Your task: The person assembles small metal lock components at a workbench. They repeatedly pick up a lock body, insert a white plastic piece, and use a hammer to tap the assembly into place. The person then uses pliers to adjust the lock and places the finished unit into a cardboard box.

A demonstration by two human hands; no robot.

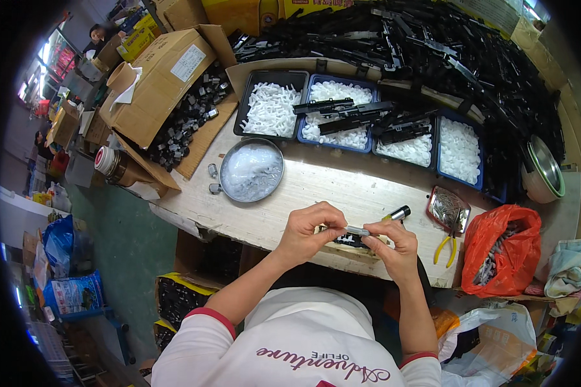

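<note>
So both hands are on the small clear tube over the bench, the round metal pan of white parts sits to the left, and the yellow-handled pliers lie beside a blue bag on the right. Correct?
Not quite: the bag is red-orange, not blue, as the head view shows. The rest holds: left hand and right hand pinch the small clear tube, the round metal pan sits left, and the yellow-handled pliers lie beside that bag.

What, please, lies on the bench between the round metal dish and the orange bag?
In the head view, between the dish and the bag lie bare bench, a black marker, a small foil tray and yellow pliers.
</note>
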